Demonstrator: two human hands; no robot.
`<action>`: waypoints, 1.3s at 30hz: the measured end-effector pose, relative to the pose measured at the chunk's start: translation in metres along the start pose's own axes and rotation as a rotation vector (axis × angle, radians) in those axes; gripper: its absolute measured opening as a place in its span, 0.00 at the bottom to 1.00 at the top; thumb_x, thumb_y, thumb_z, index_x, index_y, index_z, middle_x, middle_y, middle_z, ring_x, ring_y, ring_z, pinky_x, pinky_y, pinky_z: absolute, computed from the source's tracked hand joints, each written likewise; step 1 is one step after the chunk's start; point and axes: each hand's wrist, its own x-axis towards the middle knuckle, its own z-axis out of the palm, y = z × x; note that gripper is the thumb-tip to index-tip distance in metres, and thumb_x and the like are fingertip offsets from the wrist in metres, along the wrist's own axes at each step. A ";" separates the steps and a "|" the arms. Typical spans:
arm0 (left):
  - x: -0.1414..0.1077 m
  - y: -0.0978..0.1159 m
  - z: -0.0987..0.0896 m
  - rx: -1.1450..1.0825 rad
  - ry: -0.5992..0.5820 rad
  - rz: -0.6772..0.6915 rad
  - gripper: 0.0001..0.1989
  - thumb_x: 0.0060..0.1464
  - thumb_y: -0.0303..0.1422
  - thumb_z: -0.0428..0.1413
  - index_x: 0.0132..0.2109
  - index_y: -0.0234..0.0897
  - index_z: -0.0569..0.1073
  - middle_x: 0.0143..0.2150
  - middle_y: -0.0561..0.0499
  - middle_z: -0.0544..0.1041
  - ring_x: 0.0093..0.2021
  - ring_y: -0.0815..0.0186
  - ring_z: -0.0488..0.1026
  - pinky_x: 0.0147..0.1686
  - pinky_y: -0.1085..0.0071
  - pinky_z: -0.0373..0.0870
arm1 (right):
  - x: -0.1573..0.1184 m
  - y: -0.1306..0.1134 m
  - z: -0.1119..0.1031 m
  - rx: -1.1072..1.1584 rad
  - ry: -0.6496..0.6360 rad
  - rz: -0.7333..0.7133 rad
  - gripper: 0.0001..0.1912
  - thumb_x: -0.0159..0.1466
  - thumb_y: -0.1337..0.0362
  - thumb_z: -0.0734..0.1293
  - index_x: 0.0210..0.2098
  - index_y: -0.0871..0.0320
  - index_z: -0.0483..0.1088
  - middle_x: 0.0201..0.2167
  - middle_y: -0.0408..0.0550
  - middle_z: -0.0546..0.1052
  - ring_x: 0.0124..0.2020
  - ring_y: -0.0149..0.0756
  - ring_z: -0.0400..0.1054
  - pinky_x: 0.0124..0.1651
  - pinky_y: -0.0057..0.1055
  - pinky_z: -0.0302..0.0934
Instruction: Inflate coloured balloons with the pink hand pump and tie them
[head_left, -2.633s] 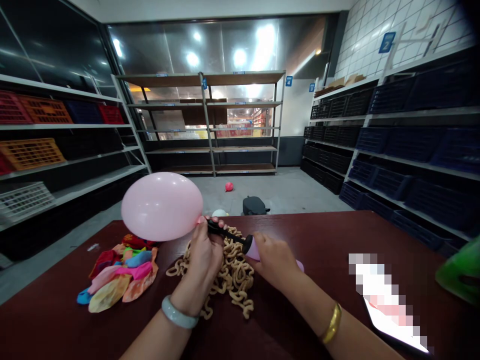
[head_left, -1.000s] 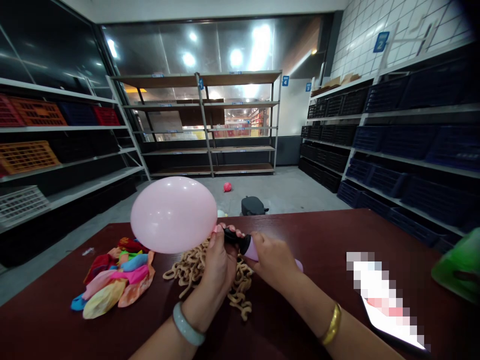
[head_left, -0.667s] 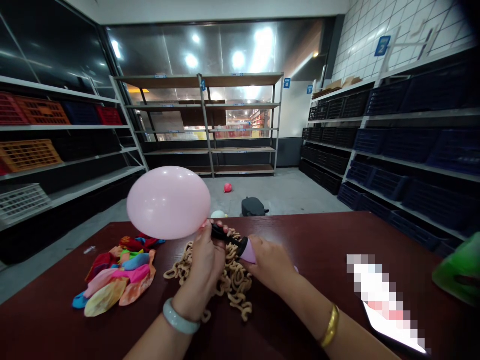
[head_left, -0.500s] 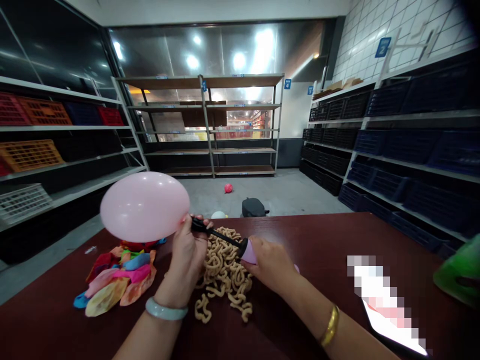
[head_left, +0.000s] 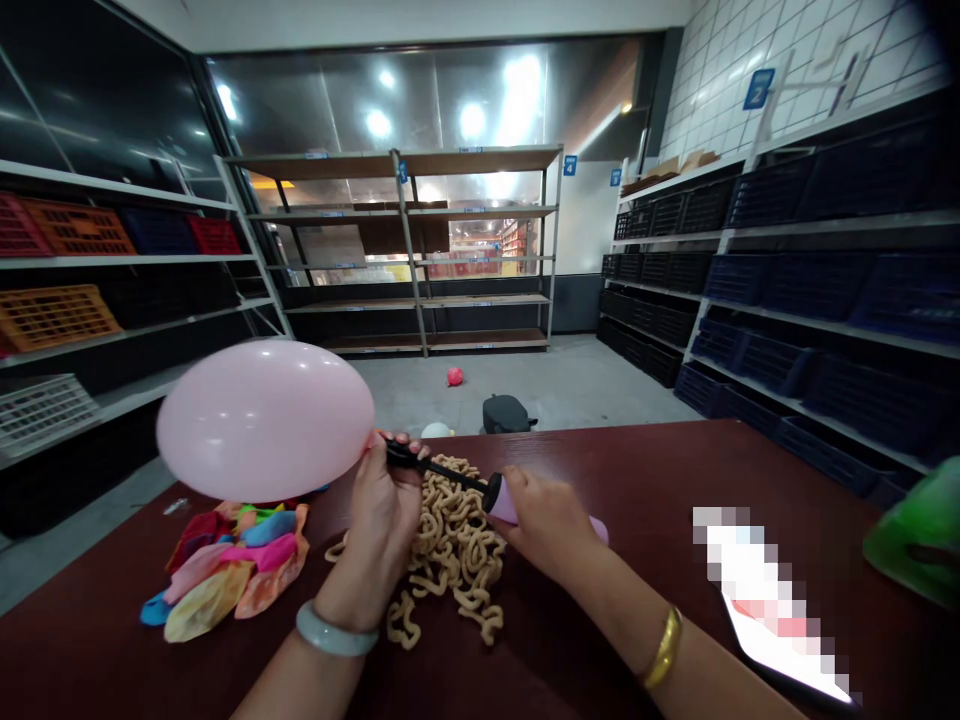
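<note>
A large inflated pink balloon [head_left: 266, 420] sits at the black nozzle end of a hand pump. My left hand [head_left: 386, 500] is closed round that nozzle end and the balloon's neck. The pump's purple barrel [head_left: 504, 500] is gripped by my right hand [head_left: 547, 525], with a black rod showing between the two hands. Under and between my hands lies a heap of tan, curly pieces [head_left: 457, 540] on the dark red table [head_left: 630, 640]. Several uninflated balloons [head_left: 240, 560] in mixed colours lie to the left, below the pink one.
A phone-like object [head_left: 780, 610], its screen pixelated, lies at the right, with a green item [head_left: 919, 535] beyond it. On the floor are a red ball-like thing [head_left: 455, 376] and a dark bag [head_left: 508, 413]. Shelves with crates [head_left: 825, 375] stand around.
The pink balloon has grown larger, stretching further left. The view has shifted slightly. Both hands keep their hold on the pump.
</note>
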 end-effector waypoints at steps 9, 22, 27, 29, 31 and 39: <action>-0.048 -0.049 0.011 0.061 -0.029 -0.215 0.09 0.52 0.34 0.61 0.37 0.36 0.70 0.34 0.49 0.72 0.34 0.65 0.71 0.39 0.65 0.71 | -0.001 -0.004 0.001 0.055 0.034 0.025 0.19 0.61 0.54 0.65 0.47 0.57 0.61 0.39 0.52 0.74 0.38 0.43 0.71 0.36 0.32 0.57; -0.035 -0.045 0.005 0.115 0.033 -0.149 0.07 0.50 0.32 0.60 0.33 0.34 0.69 0.28 0.50 0.72 0.28 0.67 0.70 0.32 0.69 0.70 | -0.001 -0.006 0.009 0.085 0.038 0.002 0.18 0.60 0.54 0.66 0.45 0.56 0.62 0.39 0.49 0.75 0.38 0.43 0.72 0.35 0.32 0.57; -0.006 -0.012 0.001 0.074 0.052 -0.072 0.05 0.52 0.29 0.59 0.32 0.33 0.69 0.28 0.50 0.71 0.28 0.66 0.70 0.29 0.70 0.68 | -0.001 -0.007 0.004 0.099 0.023 -0.006 0.20 0.60 0.52 0.65 0.46 0.56 0.63 0.40 0.49 0.75 0.39 0.42 0.72 0.36 0.32 0.58; 0.006 0.007 -0.003 0.059 0.062 -0.049 0.04 0.53 0.29 0.57 0.33 0.34 0.69 0.27 0.50 0.70 0.27 0.66 0.68 0.28 0.69 0.67 | -0.002 -0.008 0.002 0.088 0.008 -0.005 0.20 0.61 0.51 0.65 0.47 0.56 0.63 0.41 0.50 0.75 0.39 0.42 0.72 0.37 0.32 0.59; 0.017 0.024 -0.007 0.059 0.080 0.000 0.03 0.54 0.29 0.56 0.36 0.34 0.70 0.26 0.51 0.69 0.26 0.67 0.67 0.27 0.70 0.67 | -0.004 -0.010 0.000 0.076 0.003 -0.006 0.21 0.60 0.51 0.65 0.48 0.57 0.63 0.41 0.51 0.75 0.39 0.43 0.72 0.37 0.33 0.59; 0.023 0.035 -0.009 0.013 0.048 0.067 0.09 0.53 0.32 0.59 0.31 0.35 0.66 0.27 0.52 0.67 0.27 0.69 0.66 0.28 0.72 0.66 | -0.004 -0.006 -0.003 0.014 0.022 -0.015 0.22 0.61 0.52 0.65 0.49 0.57 0.62 0.41 0.52 0.74 0.39 0.44 0.71 0.38 0.34 0.61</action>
